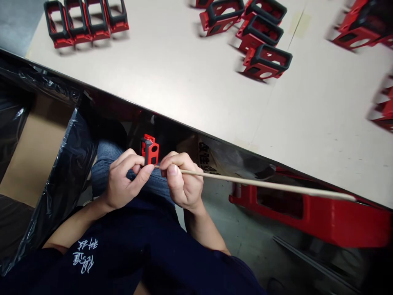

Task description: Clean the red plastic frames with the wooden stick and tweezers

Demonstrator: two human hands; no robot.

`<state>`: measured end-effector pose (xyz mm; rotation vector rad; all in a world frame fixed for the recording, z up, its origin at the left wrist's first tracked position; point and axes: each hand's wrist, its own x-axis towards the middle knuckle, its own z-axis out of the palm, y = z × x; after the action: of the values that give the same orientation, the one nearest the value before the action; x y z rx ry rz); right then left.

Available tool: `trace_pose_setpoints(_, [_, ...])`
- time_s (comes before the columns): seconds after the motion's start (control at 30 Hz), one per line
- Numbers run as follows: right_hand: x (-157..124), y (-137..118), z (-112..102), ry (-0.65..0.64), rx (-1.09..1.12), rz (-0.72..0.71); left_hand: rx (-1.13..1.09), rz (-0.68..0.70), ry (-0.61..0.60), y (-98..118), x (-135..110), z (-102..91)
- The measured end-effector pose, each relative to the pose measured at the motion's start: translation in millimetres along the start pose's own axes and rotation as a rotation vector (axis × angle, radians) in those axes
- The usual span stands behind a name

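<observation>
Nearest is a dark blue shirt [123, 254] with white lettering on its chest, and above it the knees of blue jeans [106, 157]. Just past the shirt, the left hand [127, 178] pinches a small red-and-black frame [151, 153] between its thumb and fingers, below the table's near edge. The right hand [184, 180] has its fingers closed around a thin pale stick [260, 183]; one end reaches the bottom of the frame, and the long rest slants off to the right. Left of the knees is a sheet of cardboard [37, 151] beside black plastic [58, 172]; to the right is a red plastic object [337, 213]. Beyond lies the pale table [184, 78], bearing a loose cluster of similar frames [252, 39], a neat row of four [100, 36] at left, and more, blurred, at far right.
</observation>
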<state>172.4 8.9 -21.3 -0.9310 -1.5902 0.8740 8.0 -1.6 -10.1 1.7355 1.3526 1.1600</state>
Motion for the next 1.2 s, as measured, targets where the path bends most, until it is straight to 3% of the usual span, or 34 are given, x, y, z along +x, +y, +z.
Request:
trace_pose_setpoints(0.13, [-0.4, -2.8, -0.4, 0.085, -0.103, -0.095, 0.002, -0.022, 0.004, 2.0, 0.3, -0.4])
trace_pose_setpoints(0.27, [1.1, -6.1, 0.7, 0.051, -0.220, -0.161, 0.008, -0.036, 0.010, 3.2, -0.2, -0.1])
trace_pose_setpoints(0.8, [-4.7, 1.0, 7.8, 0.070, -0.328, -0.218, -0.003, -0.063, 0.016, 3.5, -0.4, -0.5])
trace_pose_setpoints(1.0, [-8.2, -0.1, 5.8, 0.143, -0.292, -0.265, -0.016, -0.067, 0.007, 6.2, 0.5, 0.3])
trace_pose_setpoints(1.2, [-7.7, -0.3, 5.9, 0.115, -0.271, -0.247, -0.007, -0.076, 0.008, 8.2, 2.2, 0.2])
